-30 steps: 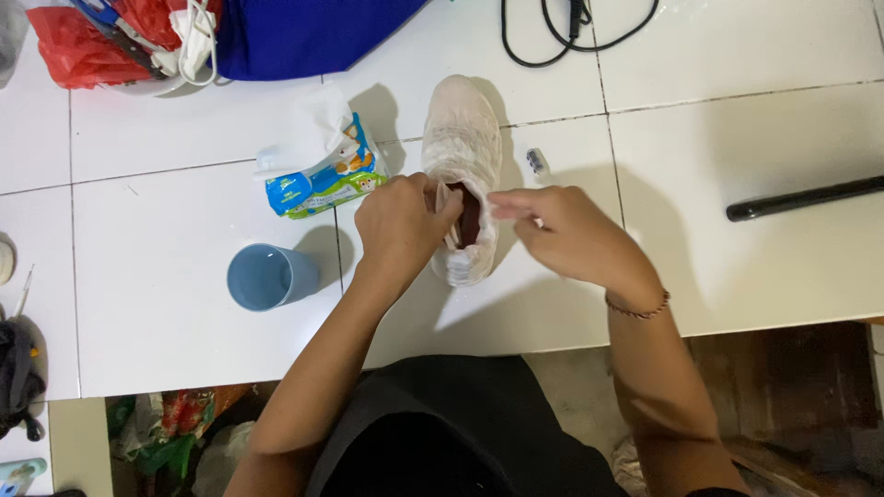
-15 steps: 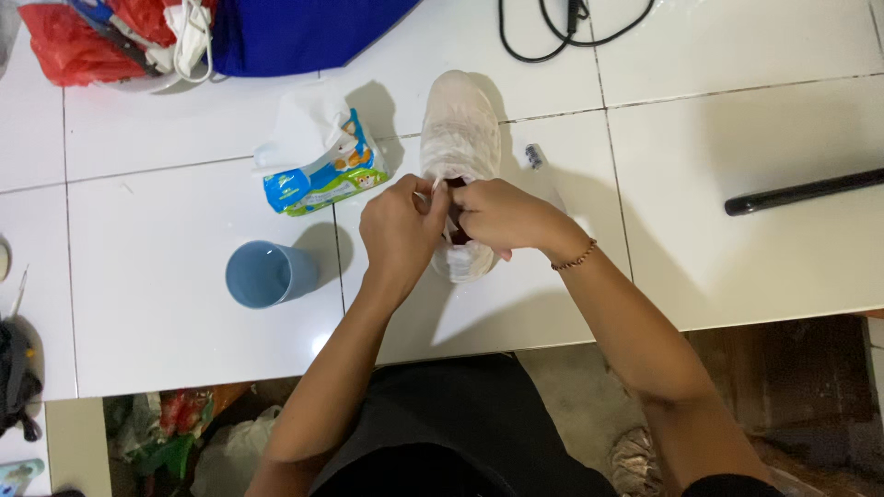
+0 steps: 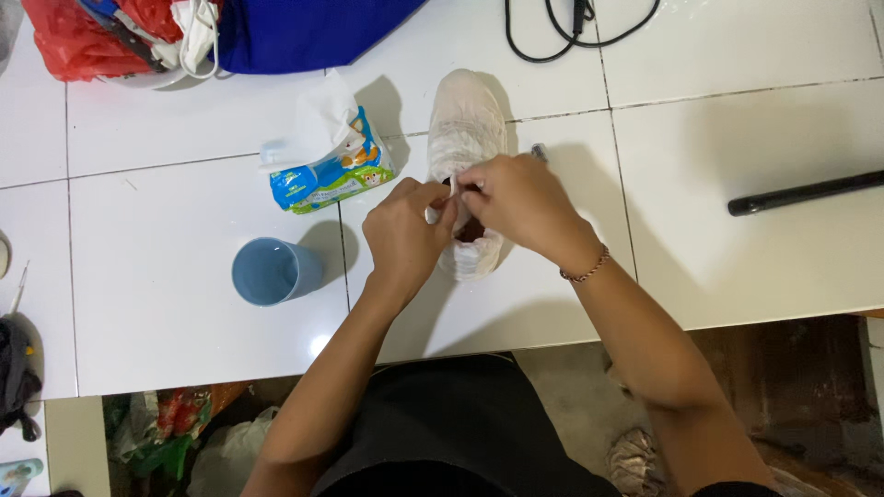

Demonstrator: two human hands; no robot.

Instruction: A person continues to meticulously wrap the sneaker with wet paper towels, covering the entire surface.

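Head camera view, looking down: two bare hands are seen meeting over one white shoe (image 3: 467,120) at the centre of the frame. The left hand (image 3: 405,235) is curled, its fingertips pinched on a white lace at the shoe's opening. The right hand (image 3: 516,204) is likewise closed, its fingers pressed together on the same lace, touching the left hand. One thin bracelet (image 3: 587,271) is worn on the right wrist. The shoe lies on a white tiled table (image 3: 166,350), toe toward the top of the frame. Just left of the shoe, one packet of tissues (image 3: 333,170) is seen; lower left of it, one blue cup (image 3: 267,272) stands upright. One black rod (image 3: 806,192) lies at the right edge, one black cable (image 3: 580,28) at the top, and one red bag (image 3: 83,37) and one blue bag (image 3: 313,32) at the upper left.
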